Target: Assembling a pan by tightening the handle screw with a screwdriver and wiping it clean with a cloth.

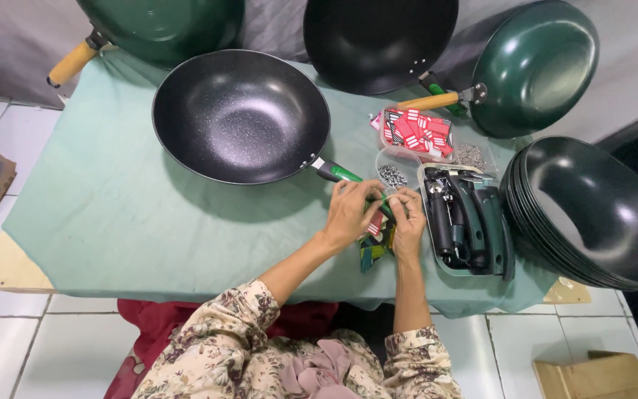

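We see the black wok (241,114) resting on the green cloth (112,214), its green handle (348,176) running out at four o'clock into both hands: the left hand (350,213) closes around the handle's end, and the right hand (408,222) pinches at the same spot, though what the fingertips hold is too small to make out. At three o'clock of the hands lies a tray of dark handles (468,220), at one o'clock a small dish of screws (393,174) and a tub of red tags (416,134), while a colourful packet (375,247) lies half hidden beneath the hands. A stack of woks (592,214) at the far right and three more pans along the top are all cut off by the frame.
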